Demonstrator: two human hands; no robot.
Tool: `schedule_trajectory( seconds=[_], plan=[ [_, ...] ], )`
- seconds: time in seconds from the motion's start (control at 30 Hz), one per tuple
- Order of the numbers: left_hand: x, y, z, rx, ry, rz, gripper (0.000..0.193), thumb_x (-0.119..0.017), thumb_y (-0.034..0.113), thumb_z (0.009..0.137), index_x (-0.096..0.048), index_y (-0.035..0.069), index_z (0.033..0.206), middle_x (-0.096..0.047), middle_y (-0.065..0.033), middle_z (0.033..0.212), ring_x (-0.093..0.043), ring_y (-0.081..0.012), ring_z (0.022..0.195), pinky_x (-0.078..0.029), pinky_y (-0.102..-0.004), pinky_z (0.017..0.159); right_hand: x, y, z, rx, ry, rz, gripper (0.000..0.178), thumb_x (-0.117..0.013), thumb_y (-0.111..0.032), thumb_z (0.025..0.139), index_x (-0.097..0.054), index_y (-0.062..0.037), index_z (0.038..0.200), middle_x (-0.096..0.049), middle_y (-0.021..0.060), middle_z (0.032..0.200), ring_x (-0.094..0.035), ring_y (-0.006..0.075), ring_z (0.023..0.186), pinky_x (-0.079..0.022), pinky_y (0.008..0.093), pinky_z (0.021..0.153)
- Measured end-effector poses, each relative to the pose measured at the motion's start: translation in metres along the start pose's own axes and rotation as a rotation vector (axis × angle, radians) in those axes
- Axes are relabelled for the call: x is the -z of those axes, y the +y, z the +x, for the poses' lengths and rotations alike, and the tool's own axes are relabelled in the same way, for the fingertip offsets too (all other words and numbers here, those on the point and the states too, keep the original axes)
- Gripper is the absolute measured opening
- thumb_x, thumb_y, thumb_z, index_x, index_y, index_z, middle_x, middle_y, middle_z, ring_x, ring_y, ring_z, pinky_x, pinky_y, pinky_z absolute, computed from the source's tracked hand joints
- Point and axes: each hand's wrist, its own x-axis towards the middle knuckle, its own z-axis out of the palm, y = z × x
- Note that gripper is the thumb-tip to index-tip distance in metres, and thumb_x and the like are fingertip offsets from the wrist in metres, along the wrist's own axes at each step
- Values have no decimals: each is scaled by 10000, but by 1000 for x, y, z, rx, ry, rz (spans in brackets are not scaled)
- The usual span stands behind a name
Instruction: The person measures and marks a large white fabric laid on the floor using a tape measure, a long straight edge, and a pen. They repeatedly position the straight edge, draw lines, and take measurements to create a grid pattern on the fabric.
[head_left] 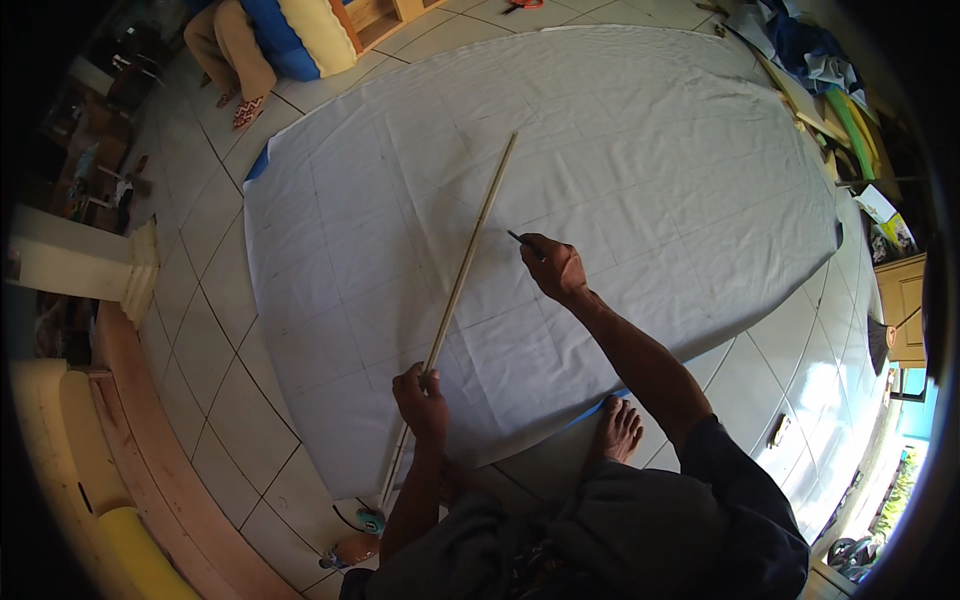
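A large sheet of pale grey fabric (620,180), with faint lines drawn across it, is spread over the floor in front of me. My left hand (421,405) grips a long, thin straightedge (470,250) near its lower part. The stick slants up and to the right over the sheet, its far end near the middle. My right hand (553,268) is closed around a dark, slim pen-like marker (516,237), its tip pointing left toward the stick but apart from it. My bare foot (621,430) rests at the sheet's near edge, where a blue underside shows.
Another person's legs (232,60) are at the far left, beside a blue and cream cushion (295,40). A tape roll (370,520) and a bottle (352,550) lie near my left forearm. Folded cloth and strips (810,60) pile up at the far right. A pillar (90,265) stands left.
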Motion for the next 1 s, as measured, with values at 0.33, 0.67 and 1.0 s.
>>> schedule_trajectory(
  seconds=[0.33, 0.67, 1.0],
  plan=[
    [-2, 18, -13, -148, -167, 174, 431, -812, 185, 884, -684, 92, 1284, -591, -153, 1034, -604, -365, 1001, -512, -501, 839, 7, -12, 24, 51, -101, -218, 213, -663, -228, 950, -769, -79, 1059, -763, 187, 901, -751, 382, 826, -592, 463, 745],
    [-8, 26, -22, -168, -329, 61, 530, -817, 194, 875, -657, 120, 1375, -594, -147, 1012, -633, -354, 921, -532, -475, 788, 13, -28, 43, -25, -279, -351, 304, -634, -358, 943, -778, -130, 1082, -772, 165, 1065, -732, 396, 1031, -578, 514, 909],
    [1, 20, -20, -245, -340, -70, 476, -775, 178, 924, -664, 142, 1386, -587, -180, 969, -642, -371, 854, -535, -474, 752, 24, -32, 43, -108, -315, -296, 331, -624, -370, 955, -785, -146, 1138, -785, 128, 1073, -735, 359, 1064, -573, 491, 944]
  ],
)
